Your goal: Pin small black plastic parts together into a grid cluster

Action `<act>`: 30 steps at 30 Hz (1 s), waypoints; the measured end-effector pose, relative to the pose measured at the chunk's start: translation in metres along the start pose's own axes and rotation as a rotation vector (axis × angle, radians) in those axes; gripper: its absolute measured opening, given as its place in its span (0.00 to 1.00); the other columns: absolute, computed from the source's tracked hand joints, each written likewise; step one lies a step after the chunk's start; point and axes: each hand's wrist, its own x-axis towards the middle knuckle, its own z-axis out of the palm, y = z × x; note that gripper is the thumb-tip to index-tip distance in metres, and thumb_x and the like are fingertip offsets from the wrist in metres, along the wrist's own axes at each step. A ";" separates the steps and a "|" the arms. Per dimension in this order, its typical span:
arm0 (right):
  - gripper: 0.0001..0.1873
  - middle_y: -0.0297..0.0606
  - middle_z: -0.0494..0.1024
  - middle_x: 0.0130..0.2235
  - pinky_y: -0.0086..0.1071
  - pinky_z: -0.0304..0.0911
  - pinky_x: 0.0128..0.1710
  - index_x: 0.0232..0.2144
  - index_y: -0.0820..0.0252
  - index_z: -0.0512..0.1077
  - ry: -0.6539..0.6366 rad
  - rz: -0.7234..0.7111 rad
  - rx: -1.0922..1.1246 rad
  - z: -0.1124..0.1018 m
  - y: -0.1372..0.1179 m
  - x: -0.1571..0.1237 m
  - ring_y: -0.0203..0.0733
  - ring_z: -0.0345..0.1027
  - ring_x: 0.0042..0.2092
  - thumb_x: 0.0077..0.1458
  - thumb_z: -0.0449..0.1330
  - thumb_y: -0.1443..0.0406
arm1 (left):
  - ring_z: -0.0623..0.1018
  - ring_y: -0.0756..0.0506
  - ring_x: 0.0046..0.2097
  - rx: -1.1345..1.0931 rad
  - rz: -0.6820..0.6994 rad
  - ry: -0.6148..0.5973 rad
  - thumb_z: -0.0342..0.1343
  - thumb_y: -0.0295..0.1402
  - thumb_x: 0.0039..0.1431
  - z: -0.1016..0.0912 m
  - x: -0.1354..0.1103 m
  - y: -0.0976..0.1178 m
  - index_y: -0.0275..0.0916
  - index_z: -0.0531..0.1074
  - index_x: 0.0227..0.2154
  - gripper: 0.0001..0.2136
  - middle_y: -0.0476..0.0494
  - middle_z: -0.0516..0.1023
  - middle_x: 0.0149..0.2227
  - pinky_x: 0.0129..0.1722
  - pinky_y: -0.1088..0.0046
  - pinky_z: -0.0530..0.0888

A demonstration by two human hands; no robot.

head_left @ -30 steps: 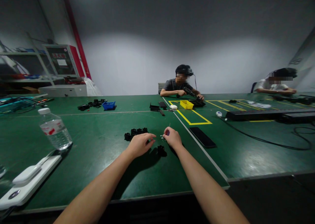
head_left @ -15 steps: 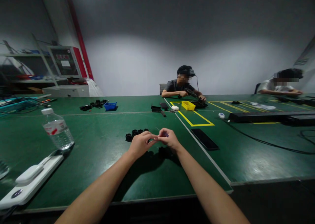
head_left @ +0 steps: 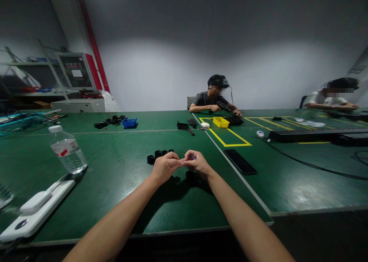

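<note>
My left hand (head_left: 166,166) and my right hand (head_left: 197,164) meet at the fingertips just above the table. The right fingers are wrapped round a small thin tool with a purple handle (head_left: 194,157); its slender shaft points left above the left fingertips. Pinched fingers on the left hand hide whatever lies between them. Behind that hand stand several small black parts (head_left: 157,154) in a row. Below the right hand, another black part (head_left: 189,174) sits in shadow on the green table (head_left: 115,200).
A water bottle (head_left: 67,150) and a white power strip (head_left: 43,208) are at the left. To the right lies a black phone (head_left: 240,162). Farther back are a blue bin (head_left: 129,123), a yellow bin (head_left: 220,122) and two people, one holding a black power tool.
The shaft of the tool has tilted to lie flatter, and the left fingers have closed in slightly. Otherwise the view has only shifted a little.
</note>
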 end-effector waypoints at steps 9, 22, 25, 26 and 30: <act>0.22 0.28 0.72 0.20 0.23 0.47 0.13 0.22 0.60 0.67 -0.013 0.005 -0.054 -0.002 0.003 0.002 0.27 0.53 0.16 0.32 0.74 0.57 | 0.76 0.53 0.32 0.025 -0.029 0.005 0.56 0.32 0.61 -0.003 0.001 -0.001 0.43 0.80 0.28 0.09 0.48 0.79 0.36 0.33 0.80 0.69; 0.36 0.41 0.79 0.25 0.25 0.47 0.14 0.29 0.61 0.75 0.240 -0.044 0.068 -0.006 -0.002 0.007 0.32 0.61 0.17 0.47 0.53 0.34 | 0.73 0.51 0.22 -0.310 -0.461 0.191 0.60 0.38 0.55 -0.006 0.006 -0.010 0.38 0.81 0.32 0.10 0.48 0.79 0.24 0.23 0.78 0.68; 0.33 0.41 0.79 0.25 0.25 0.49 0.15 0.25 0.62 0.76 0.258 -0.054 0.063 -0.005 -0.005 0.004 0.32 0.62 0.18 0.46 0.57 0.37 | 0.72 0.51 0.21 -0.353 -0.499 0.194 0.60 0.40 0.54 -0.007 0.007 -0.010 0.37 0.81 0.31 0.11 0.48 0.78 0.22 0.21 0.79 0.67; 0.32 0.41 0.78 0.25 0.26 0.50 0.16 0.25 0.62 0.76 0.258 -0.053 0.067 -0.005 -0.006 0.003 0.32 0.61 0.19 0.46 0.59 0.38 | 0.72 0.51 0.21 -0.359 -0.503 0.193 0.60 0.40 0.53 -0.007 0.007 -0.010 0.36 0.81 0.31 0.12 0.48 0.78 0.21 0.21 0.79 0.66; 0.27 0.40 0.78 0.23 0.26 0.50 0.17 0.23 0.62 0.77 0.231 -0.020 0.100 -0.004 -0.012 0.000 0.33 0.61 0.19 0.45 0.62 0.43 | 0.72 0.51 0.21 -0.381 -0.496 0.186 0.61 0.41 0.52 -0.005 0.007 -0.011 0.36 0.81 0.32 0.13 0.48 0.78 0.21 0.21 0.79 0.66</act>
